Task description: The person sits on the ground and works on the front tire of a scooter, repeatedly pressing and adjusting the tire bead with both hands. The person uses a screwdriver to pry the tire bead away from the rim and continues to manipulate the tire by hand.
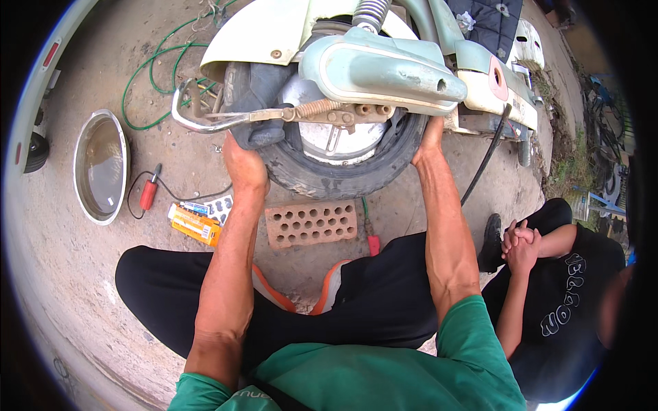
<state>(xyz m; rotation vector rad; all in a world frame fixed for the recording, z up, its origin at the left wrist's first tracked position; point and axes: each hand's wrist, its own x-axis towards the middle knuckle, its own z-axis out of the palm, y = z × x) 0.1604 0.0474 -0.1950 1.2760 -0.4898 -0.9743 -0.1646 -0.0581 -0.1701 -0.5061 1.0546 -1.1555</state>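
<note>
A pale green and cream scooter's rear wheel [353, 171] is in front of me, with a black tire and silver hub [308, 144]. A limp dark rubber piece [264, 103], apparently an inner tube, lies over the tire's left side under a metal stand [223, 120]. My left hand [243, 161] grips the tire's left side at that rubber piece, fingers partly hidden behind it. My right hand [428, 144] grips the tire's right side, its fingertips out of sight behind the rim. Above sit a mint housing [384, 72] and a spring shock [370, 14].
A perforated brick [308, 240] lies below the wheel, near an orange package with patches [192, 226], red-handled tools [147, 195], a green hose [151, 82] and a metal basin of water [99, 188]. A person in black [548, 308] sits at right, hands clasped, beside a black bar [486, 154].
</note>
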